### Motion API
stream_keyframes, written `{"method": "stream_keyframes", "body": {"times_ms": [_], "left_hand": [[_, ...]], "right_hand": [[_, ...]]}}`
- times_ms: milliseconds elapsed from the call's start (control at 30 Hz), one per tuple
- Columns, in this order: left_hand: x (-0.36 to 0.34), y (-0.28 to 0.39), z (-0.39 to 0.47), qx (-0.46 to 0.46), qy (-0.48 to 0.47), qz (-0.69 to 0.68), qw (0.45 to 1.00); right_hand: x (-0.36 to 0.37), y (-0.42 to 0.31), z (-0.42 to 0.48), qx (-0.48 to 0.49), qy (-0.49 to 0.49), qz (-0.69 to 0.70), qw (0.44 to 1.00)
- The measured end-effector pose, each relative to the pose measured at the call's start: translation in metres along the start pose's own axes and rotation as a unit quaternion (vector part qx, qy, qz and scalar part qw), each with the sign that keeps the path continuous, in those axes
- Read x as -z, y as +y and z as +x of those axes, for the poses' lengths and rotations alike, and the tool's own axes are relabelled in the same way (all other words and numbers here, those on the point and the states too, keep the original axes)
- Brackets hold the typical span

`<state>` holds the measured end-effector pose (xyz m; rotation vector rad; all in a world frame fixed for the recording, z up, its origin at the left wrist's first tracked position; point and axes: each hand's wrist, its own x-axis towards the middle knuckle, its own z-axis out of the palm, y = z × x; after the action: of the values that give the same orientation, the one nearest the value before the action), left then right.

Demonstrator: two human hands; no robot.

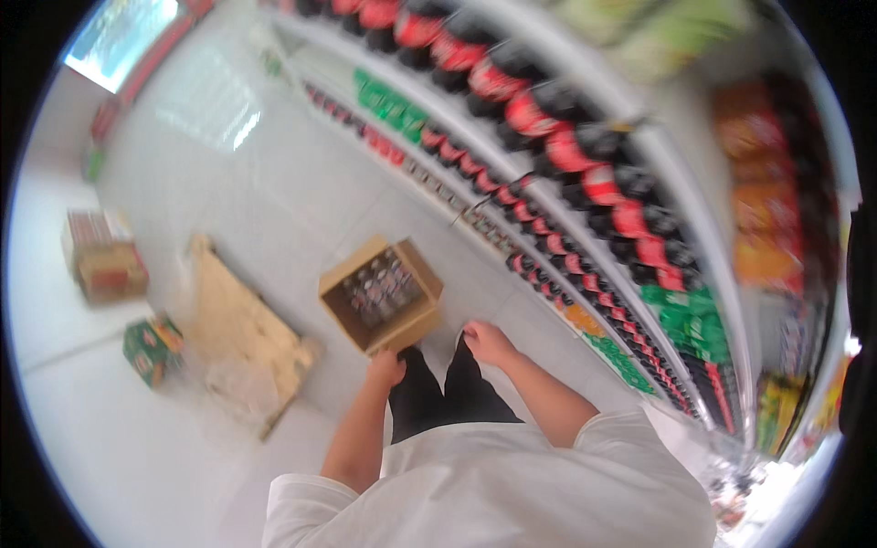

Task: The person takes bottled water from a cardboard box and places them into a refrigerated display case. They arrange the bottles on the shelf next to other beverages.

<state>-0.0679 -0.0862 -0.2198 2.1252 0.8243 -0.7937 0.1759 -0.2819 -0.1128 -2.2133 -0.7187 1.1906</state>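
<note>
An open cardboard box [356,332] stands before me, partly filled with clear bottles [381,288] grouped toward its far right part. At the box's near edge is my left hand [388,367], with its fingers curled at the cardboard rim. My right hand [485,342] hangs to the right of the box, apart from it, over my dark trouser leg. Its fingers are curled, and whether it holds anything small is hidden.
Shelves of bottles [562,151] with red and green labels run along the right. A wooden board or pallet [240,315] with clear plastic film lies on the floor at left, beside a green package [147,351] and stacked cardboard boxes [109,270].
</note>
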Motion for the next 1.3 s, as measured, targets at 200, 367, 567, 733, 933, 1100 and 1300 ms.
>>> {"method": "stream_keyframes", "body": {"times_ms": [200, 367, 567, 733, 933, 1100, 1300], "left_hand": [[0.071, 0.060, -0.054, -0.121, 0.036, -0.079, 0.989], [0.126, 0.179, -0.084, -0.251, 0.112, -0.094, 0.957], [0.116, 0.382, -0.127, -0.369, 0.069, -0.185, 0.908], [0.085, 0.563, -0.180, -0.588, 0.049, -0.194, 0.783], [0.082, 0.743, -0.237, -0.670, 0.125, -0.162, 0.714], [0.063, 0.821, -0.221, -0.673, 0.244, -0.108, 0.690], [0.068, 0.832, -0.218, -0.649, 0.185, -0.167, 0.719]], "right_hand": [[0.105, 0.076, -0.207, -0.033, 0.053, -0.059, 0.996], [0.193, 0.066, -0.308, -0.037, 0.307, -0.043, 0.950], [0.292, 0.064, -0.386, 0.124, 0.628, 0.249, 0.727], [0.385, 0.108, -0.452, 0.078, 0.792, 0.167, 0.581], [0.450, 0.142, -0.477, -0.012, 0.846, -0.082, 0.527], [0.473, 0.152, -0.466, 0.030, 0.861, 0.048, 0.505], [0.471, 0.149, -0.468, -0.034, 0.842, 0.044, 0.537]]}}
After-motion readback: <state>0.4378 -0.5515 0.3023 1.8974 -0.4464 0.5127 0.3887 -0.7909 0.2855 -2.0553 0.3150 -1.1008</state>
